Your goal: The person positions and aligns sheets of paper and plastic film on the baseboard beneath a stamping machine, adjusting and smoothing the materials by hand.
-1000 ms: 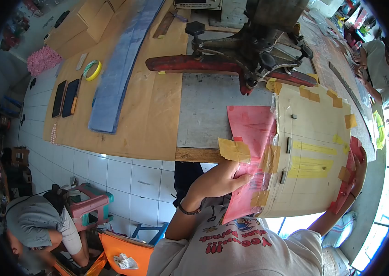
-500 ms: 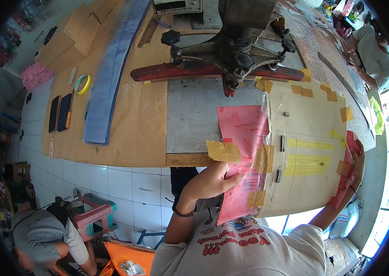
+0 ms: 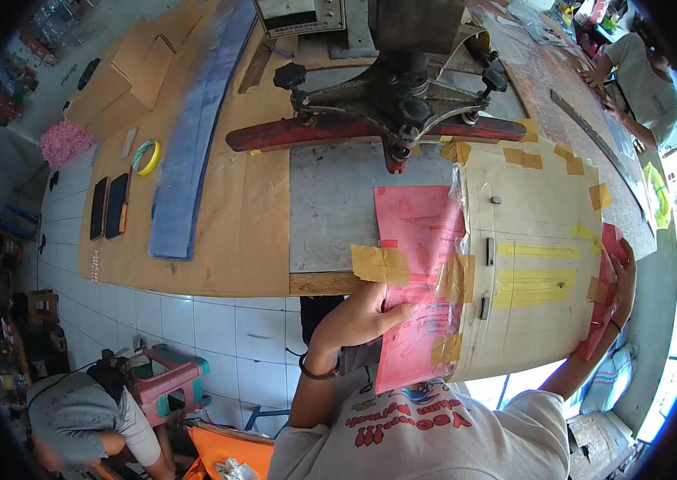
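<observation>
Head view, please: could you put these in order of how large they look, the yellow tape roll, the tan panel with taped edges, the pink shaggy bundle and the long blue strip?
By visible area, largest to smallest:
1. Tan panel
2. Long blue strip
3. Pink shaggy bundle
4. Yellow tape roll

My left hand [image 3: 362, 316], at lower centre, faces an open lane up over the bare grey plate [image 3: 326, 208], hemmed by the red sheet [image 3: 414, 220] at its right and, across the upper centre, by the machine's red bar [image 3: 338, 130] with black knobs [image 3: 290, 77] jutting above. A second lane crosses the brown table cover [image 3: 250, 212] at left centre, bounded by a long blue strip [image 3: 186, 180]. At right, the tan panel [image 3: 534, 324] fills the space between my hands, its top edge near the bar; beyond my right hand [image 3: 622, 280], a dark ruler [image 3: 594, 138] lies at upper right.
</observation>
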Tool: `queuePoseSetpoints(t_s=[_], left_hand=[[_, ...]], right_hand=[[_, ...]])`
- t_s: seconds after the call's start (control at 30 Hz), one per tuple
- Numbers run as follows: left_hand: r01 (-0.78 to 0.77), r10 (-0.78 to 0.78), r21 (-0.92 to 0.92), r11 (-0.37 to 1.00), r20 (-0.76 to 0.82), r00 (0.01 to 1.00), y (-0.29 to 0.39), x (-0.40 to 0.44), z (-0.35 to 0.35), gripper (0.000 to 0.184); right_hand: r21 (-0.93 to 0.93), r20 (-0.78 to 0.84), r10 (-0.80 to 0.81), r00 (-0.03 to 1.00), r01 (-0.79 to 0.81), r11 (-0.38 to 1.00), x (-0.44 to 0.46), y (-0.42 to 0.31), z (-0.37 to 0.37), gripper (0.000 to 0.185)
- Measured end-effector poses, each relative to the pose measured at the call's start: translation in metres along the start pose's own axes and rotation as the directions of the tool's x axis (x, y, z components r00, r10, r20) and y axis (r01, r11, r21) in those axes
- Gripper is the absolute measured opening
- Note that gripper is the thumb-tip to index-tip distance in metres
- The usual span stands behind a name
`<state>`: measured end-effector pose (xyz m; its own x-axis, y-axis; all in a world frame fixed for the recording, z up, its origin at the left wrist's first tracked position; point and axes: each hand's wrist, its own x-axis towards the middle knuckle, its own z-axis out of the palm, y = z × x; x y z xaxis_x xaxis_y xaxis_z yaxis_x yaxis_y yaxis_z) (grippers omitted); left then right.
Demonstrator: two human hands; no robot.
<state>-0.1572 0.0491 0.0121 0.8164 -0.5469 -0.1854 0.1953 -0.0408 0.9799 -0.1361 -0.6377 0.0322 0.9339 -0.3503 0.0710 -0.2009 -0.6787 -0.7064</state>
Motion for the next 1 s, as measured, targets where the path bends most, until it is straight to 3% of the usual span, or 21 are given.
queuePoseSetpoints(t_s=[0.13, 0.23, 0.4, 0.47, 0.53, 0.63, 0.73, 0.83, 0.93, 1.0], left_hand=[[0.076, -0.075, -0.048, 0.996, 0.019, 0.997, 0.002, -0.001, -0.003, 0.041], [-0.123, 0.122, -0.011, 0.992, -0.063, 0.991, -0.001, 0.001, -0.002, 0.042], [0.108, -0.106, 0.026, 0.994, -0.045, 0.993, 0.016, -0.003, -0.009, 0.04], [0.107, -0.103, 0.044, 0.993, -0.081, 0.991, 0.016, -0.002, -0.008, 0.037], [-0.021, 0.035, 0.094, 0.995, -0.145, 0.989, 0.005, 0.003, -0.005, 0.034], [0.133, -0.122, 0.08, 0.988, -0.134, 0.983, 0.011, 0.001, -0.006, 0.029], [0.099, -0.093, 0.023, 0.995, -0.178, 0.98, 0.006, 0.001, -0.004, 0.024], [-0.003, 0.021, 0.07, 0.998, -0.255, 0.967, 0.002, 0.004, -0.006, 0.021], [0.014, 0.022, 0.108, 0.994, -0.322, 0.946, 0.004, 0.003, -0.014, 0.02], [0.018, 0.017, 0.103, 0.995, -0.33, 0.944, -0.004, 0.001, -0.023, 0.02]], right_hand=[[0.017, -0.017, 0.019, 1.0, -0.019, 1.0, -0.002, -0.006, 0.005, 0.056], [0.031, -0.027, 0.03, 0.999, -0.029, 0.999, -0.004, -0.01, 0.008, 0.056], [0.059, -0.039, 0.04, 0.998, -0.038, 0.998, -0.008, -0.019, 0.01, 0.055], [0.06, -0.061, 0.047, 0.997, -0.043, 0.997, -0.013, -0.027, 0.016, 0.055], [0.053, -0.095, 0.049, 0.994, -0.044, 0.998, -0.017, -0.041, 0.021, 0.056], [0.065, -0.086, 0.055, 0.995, -0.05, 0.997, -0.018, -0.042, 0.021, 0.056], [0.095, -0.085, 0.06, 0.995, -0.052, 0.994, -0.019, -0.042, 0.024, 0.056], [-0.017, -0.118, -0.073, 0.99, 0.072, 0.997, -0.009, -0.029, 0.028, 0.055], [-0.026, -0.118, -0.103, 0.988, 0.1, 0.995, 0.005, -0.032, 0.042, 0.054], [0.077, -0.092, -0.043, 0.995, 0.051, 0.996, 0.001, -0.051, 0.051, 0.054]])
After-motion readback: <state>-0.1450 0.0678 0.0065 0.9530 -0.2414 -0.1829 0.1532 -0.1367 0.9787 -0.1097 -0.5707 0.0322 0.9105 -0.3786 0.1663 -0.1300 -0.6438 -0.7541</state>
